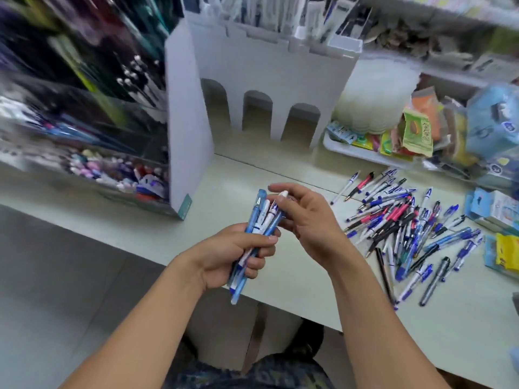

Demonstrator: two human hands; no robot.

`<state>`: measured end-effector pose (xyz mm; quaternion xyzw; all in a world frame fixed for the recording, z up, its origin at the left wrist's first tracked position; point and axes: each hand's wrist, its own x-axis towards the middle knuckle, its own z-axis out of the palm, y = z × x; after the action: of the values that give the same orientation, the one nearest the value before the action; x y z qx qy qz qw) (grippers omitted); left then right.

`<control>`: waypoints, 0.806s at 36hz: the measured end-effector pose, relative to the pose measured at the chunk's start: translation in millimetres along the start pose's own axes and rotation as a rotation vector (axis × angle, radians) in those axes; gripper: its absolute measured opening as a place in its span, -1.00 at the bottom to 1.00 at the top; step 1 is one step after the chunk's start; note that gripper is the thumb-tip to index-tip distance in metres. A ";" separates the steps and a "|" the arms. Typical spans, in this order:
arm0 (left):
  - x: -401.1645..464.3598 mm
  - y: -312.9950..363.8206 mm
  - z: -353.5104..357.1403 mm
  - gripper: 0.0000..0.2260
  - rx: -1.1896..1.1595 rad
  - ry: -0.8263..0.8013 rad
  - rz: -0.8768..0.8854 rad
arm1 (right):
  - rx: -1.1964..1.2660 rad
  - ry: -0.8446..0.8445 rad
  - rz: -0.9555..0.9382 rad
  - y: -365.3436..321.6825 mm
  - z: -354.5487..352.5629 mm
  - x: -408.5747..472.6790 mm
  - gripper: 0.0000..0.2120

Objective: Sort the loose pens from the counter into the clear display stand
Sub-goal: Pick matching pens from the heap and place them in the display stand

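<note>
The left hand [238, 248] is closed in a fist around a bundle of pens [259, 226], mostly blue and white, standing tilted with their upper ends fanned above the fingers. The right hand [306, 220] is half open just beside it, its thumb and forefinger pinching the white top of one pen [282, 196] in the bundle, it seems; blur makes the contact unclear. Both hands hover over the counter [196, 228]. To their right, well apart, loose pens [407, 226] lie in a heap. The clear stand [84, 153], blurred, sits far left, a white cardboard display [266, 68] behind the hands.
</note>
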<state>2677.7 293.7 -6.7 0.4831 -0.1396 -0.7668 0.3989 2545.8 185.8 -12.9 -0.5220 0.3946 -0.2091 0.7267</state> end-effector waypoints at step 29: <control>-173.8 75.2 -245.7 -0.83 0.151 0.248 0.263 | -0.631 0.006 -0.258 -41.1 308.3 85.1 -0.74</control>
<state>2960.3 417.3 26.4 0.5802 -0.2081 -0.6299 0.4725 2845.5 292.8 39.2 -0.7660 0.3726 -0.1683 0.4960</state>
